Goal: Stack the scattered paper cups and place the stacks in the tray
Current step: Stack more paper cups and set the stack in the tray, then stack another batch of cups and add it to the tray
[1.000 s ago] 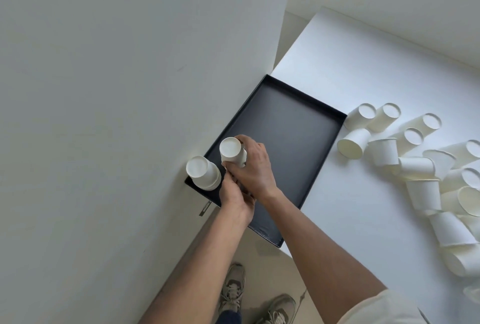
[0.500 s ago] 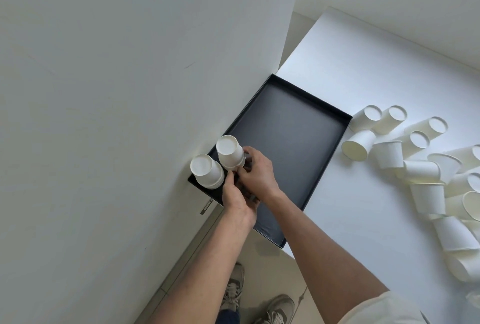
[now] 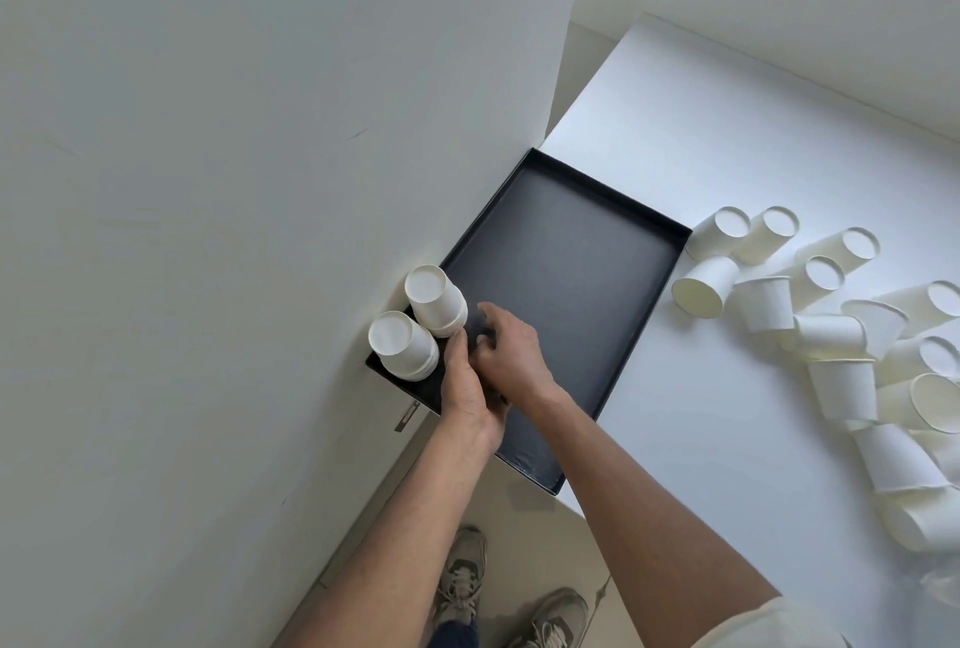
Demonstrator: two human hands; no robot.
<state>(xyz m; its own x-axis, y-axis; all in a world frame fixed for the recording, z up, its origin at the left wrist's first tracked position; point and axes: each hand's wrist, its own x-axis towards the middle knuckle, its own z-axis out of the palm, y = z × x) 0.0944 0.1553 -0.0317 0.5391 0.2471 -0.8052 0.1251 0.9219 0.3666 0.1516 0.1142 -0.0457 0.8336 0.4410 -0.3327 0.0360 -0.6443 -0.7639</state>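
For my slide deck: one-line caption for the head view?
Both hands beside two cup stacks in the black tray; loose cups wait alongside.

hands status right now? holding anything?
Left hand: open, holding nothing, fingertips beside the second cup stack in the tray.
Right hand: open, fingers loosely spread, holding nothing.

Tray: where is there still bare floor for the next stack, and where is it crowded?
The tray floor is bare from its far rim down the table-side wall. Its wall-side near corner is crowded: two upside-down cup stacks stand there, with the left hand and right hand beside them. On the table, loose cups fill the right.
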